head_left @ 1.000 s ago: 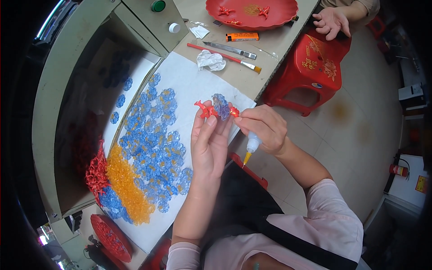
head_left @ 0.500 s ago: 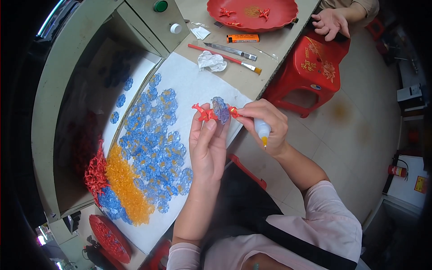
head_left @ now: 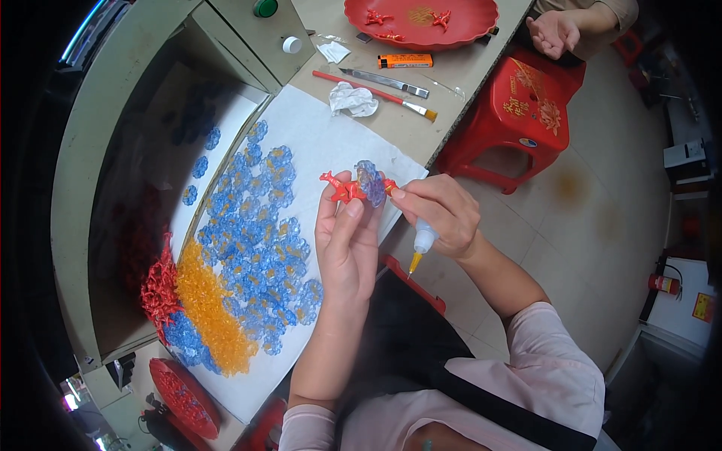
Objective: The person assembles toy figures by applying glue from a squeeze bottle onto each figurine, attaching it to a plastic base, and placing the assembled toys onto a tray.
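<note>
My left hand [head_left: 347, 244] is closed on a small glossy red animal-shaped figurine [head_left: 342, 189] above the white sheet. A translucent blue-purple flower-shaped piece [head_left: 369, 183] sits against the figurine, between its two red ends. In my right hand [head_left: 445, 214], closed fingers grip a small translucent squeeze bottle [head_left: 425, 235] whose yellow needle tip points down, away from the figurine. The right fingertips are at the figurine's right end; whether they pinch it I cannot tell. Many blue flower pieces with amber centres [head_left: 259, 240] lie on the white sheet [head_left: 323, 128] to the left.
Beside the flowers are heaps of amber bits [head_left: 214, 312] and red pieces [head_left: 160, 289]. A craft knife [head_left: 383, 82], brush [head_left: 391, 99], orange lighter [head_left: 405, 61], crumpled tissue [head_left: 353, 100] and red tray [head_left: 459, 34] occupy the far table. Another person's hand [head_left: 554, 34] is beyond the red stool [head_left: 526, 105].
The bottle in my right hand has swung, its needle tip now lower and further left. My left hand stays nearly still with the figurine. The other person's hand has curled and turned slightly.
</note>
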A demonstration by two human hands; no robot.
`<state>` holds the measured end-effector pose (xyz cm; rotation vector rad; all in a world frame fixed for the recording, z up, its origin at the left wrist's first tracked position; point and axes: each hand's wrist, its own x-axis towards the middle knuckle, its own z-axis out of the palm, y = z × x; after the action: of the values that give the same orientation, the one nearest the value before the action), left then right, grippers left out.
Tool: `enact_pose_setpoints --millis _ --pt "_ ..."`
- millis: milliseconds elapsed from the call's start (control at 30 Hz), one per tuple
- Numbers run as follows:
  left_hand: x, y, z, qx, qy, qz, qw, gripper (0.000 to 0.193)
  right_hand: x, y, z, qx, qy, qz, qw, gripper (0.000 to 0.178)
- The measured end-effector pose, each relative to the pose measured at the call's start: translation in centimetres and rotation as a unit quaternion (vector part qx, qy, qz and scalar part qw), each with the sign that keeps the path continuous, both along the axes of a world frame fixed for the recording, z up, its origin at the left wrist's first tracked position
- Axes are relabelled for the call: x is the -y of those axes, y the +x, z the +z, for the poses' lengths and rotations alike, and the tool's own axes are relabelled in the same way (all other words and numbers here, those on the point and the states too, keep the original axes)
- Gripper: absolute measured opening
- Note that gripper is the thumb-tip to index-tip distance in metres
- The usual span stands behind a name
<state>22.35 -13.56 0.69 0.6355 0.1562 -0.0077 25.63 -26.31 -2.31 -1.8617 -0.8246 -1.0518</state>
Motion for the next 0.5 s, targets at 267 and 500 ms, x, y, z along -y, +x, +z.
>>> enact_pose_setpoints --millis 267,500 --pt "0.5 0.5 0.0 -0.004 0.007 -0.002 1.0 0.037 0.6 0.1 0.5 -0.021 0.026 0.005 0.999 0.025" --pt "-0.7 -0.4 -0.7 -0.019 -0.004 0.022 1.0 0.037 7.4 4.2 1.3 -0.145 0.226 -0.09 0.959 0.014"
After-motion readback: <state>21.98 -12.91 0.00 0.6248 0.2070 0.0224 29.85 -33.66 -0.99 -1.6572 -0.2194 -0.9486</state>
